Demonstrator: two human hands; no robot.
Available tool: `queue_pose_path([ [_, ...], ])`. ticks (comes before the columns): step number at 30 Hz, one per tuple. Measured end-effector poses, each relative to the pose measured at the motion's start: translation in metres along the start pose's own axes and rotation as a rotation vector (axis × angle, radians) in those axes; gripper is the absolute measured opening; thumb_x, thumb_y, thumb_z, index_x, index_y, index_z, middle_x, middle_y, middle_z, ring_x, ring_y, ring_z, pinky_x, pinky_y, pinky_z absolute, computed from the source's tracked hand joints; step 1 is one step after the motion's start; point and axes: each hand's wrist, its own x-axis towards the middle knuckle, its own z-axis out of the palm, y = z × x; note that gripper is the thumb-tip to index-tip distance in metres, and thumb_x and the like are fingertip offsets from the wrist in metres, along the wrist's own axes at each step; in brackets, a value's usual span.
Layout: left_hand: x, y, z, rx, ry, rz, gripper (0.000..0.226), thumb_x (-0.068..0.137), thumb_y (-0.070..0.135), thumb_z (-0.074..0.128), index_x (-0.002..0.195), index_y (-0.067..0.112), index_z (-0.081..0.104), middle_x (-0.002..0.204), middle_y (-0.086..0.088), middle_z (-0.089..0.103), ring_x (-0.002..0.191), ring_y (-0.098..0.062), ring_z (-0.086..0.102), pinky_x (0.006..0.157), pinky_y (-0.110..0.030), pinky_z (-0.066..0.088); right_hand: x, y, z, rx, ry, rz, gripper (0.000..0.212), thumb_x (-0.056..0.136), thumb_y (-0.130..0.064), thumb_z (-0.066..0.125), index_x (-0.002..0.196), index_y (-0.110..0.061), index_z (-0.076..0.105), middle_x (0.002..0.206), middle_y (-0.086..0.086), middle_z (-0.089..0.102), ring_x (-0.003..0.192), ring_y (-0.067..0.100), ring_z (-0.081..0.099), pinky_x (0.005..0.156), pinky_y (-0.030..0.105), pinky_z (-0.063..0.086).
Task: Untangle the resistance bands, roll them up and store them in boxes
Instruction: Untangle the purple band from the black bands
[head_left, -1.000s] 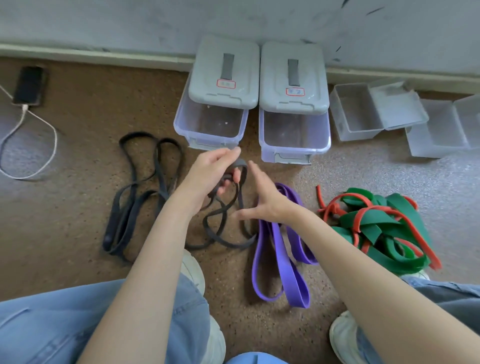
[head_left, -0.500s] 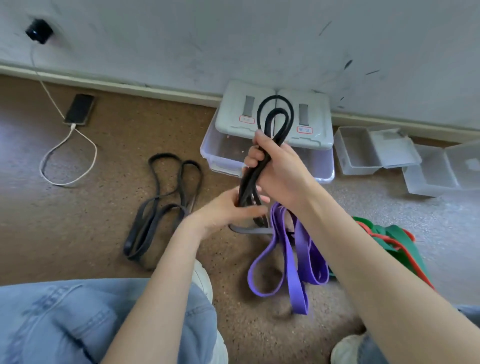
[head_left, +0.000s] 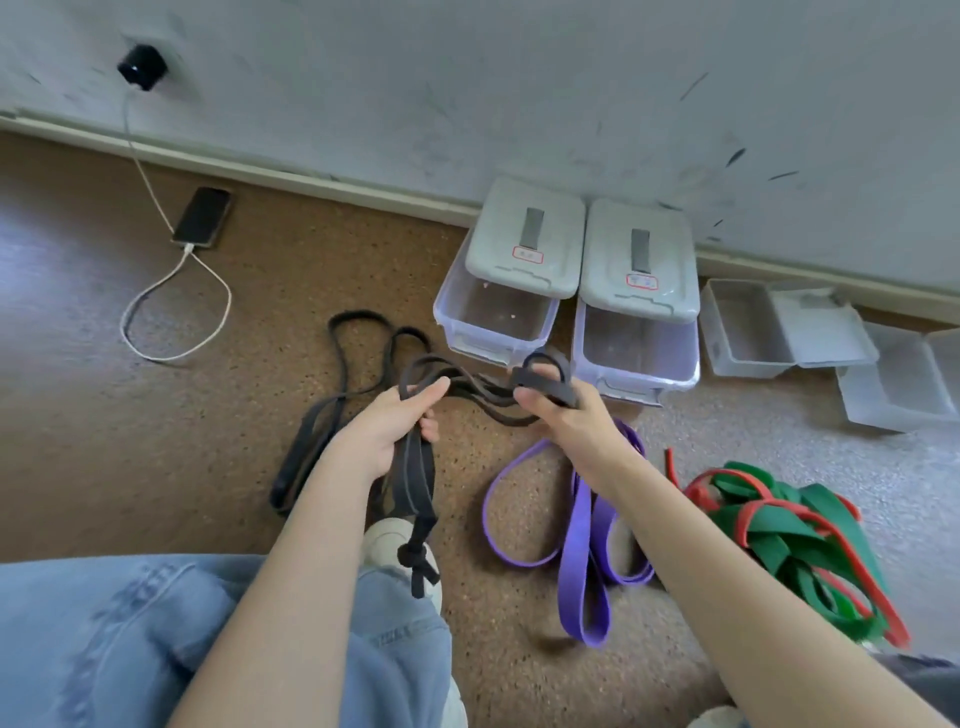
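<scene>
A long black rubber resistance band (head_left: 470, 387) is held above the brown speckled floor (head_left: 291, 291), strung between both hands. One looped end is gripped by the right hand (head_left: 563, 415), whose fingers are curled through the loop. The strands are gathered in the left hand (head_left: 395, 423), closed around them, and a knotted tail hangs down over a pale shoe (head_left: 387, 538). How many strands pass through the left fist cannot be made out. A second black band (head_left: 332, 395) lies on the floor just left of the hands, partly hidden behind the left wrist. A flat purple band (head_left: 582, 566) lies folded below the right hand, its upper end covered by that hand. A tangle of green and red bands (head_left: 784, 535) lies to the right, partly hidden by the right forearm. Two clear plastic boxes with grey lids slid back (head_left: 498, 322) stand against the wall beyond the hands. Two more clear boxes (head_left: 748, 332) lie to their right, the farther one cut off by the frame edge. A dark phone on a white cable (head_left: 202, 215) rests on the floor at the far left.
</scene>
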Motion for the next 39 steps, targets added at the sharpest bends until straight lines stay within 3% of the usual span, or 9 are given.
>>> queue_pose_path([
  [7,0.045,0.063,-0.036,0.367,0.221,-0.053,0.039,0.095,0.025,0.053,0.126,0.002,0.047,0.067,-0.009,0.049,0.056,-0.016,0.046,0.052,-0.026,0.046,0.035,0.013,0.076,-0.307,0.005,-0.103,0.020,0.087,-0.013,0.062,0.101,-0.026,0.058,0.112,-0.004,0.048,0.095,0.004,0.048,0.076,0.008,0.040],
  [9,0.068,0.078,-0.045,0.516,0.260,-0.007,0.057,0.093,0.033,0.056,0.137,0.002,0.038,0.098,-0.016,0.063,0.080,-0.025,0.062,0.072,-0.036,0.052,0.053,0.023,0.100,-0.373,-0.068,-0.122,0.037,0.087,-0.011,0.061,0.123,-0.019,0.053,0.132,0.002,0.040,0.110,0.009,0.045,0.094,0.013,0.041],
  [13,0.106,0.065,-0.066,0.864,0.294,0.056,0.076,0.092,0.039,0.055,0.149,0.012,0.014,0.152,-0.015,0.026,0.135,-0.034,0.034,0.106,-0.046,0.035,0.085,0.061,0.126,-0.886,-0.426,-0.004,0.074,0.089,0.001,0.050,0.149,-0.025,0.015,0.158,0.005,0.003,0.144,0.032,0.006,0.116,0.044,0.021],
  [17,0.124,0.027,-0.112,1.084,0.413,0.064,0.054,0.095,0.037,0.048,0.140,0.011,0.036,0.143,-0.015,0.040,0.129,-0.034,0.039,0.103,-0.041,0.036,0.106,0.086,0.120,-0.761,-0.260,0.077,0.046,0.092,-0.003,0.043,0.135,-0.017,0.045,0.149,0.012,0.026,0.135,0.035,0.029,0.108,0.041,0.033],
  [20,0.126,0.012,-0.132,1.186,0.526,0.063,0.055,0.093,0.047,0.044,0.142,0.024,0.031,0.147,-0.014,0.031,0.134,-0.037,0.026,0.106,-0.051,0.028,0.120,0.100,0.119,-0.516,-0.188,0.319,0.054,0.096,-0.026,0.047,0.146,-0.026,0.024,0.152,0.012,0.020,0.135,0.035,0.031,0.107,0.044,0.037],
  [24,0.129,-0.008,-0.144,1.125,0.356,-0.024,0.074,0.087,0.051,0.055,0.147,0.033,0.015,0.153,-0.015,0.021,0.138,-0.039,0.022,0.111,-0.052,0.025,0.125,0.119,0.136,-0.643,-0.257,0.366,0.070,0.094,-0.043,0.048,0.149,-0.033,0.005,0.159,0.004,0.000,0.145,0.033,-0.002,0.115,0.049,0.007],
  [30,0.118,-0.023,-0.143,0.991,0.126,-0.183,0.082,0.083,0.009,0.062,0.144,0.038,0.015,0.126,-0.004,0.047,0.104,-0.023,0.053,0.076,-0.035,0.055,0.121,0.120,0.158,-0.454,-0.168,0.293,0.085,0.088,-0.021,0.060,0.149,-0.029,0.002,0.158,0.006,-0.004,0.143,0.035,0.003,0.115,0.047,0.013],
  [34,0.108,-0.004,-0.151,1.026,0.095,-0.232,0.078,0.088,0.010,0.054,0.146,0.040,0.012,0.141,-0.004,0.043,0.119,-0.026,0.048,0.094,-0.038,0.047,0.115,0.107,0.195,-0.120,-0.170,0.281,0.086,0.086,-0.012,0.063,0.150,-0.023,0.005,0.156,0.009,0.005,0.142,0.027,0.016,0.114,0.037,0.019],
  [39,0.098,-0.001,-0.142,1.017,0.139,-0.218,0.076,0.089,0.008,0.052,0.150,0.027,0.013,0.151,-0.006,0.031,0.133,-0.028,0.035,0.105,-0.037,0.033,0.105,0.119,0.171,-0.502,-0.123,0.302,0.070,0.089,-0.020,0.060,0.146,-0.020,0.020,0.154,0.005,0.011,0.134,0.036,0.028,0.111,0.042,0.030],
])
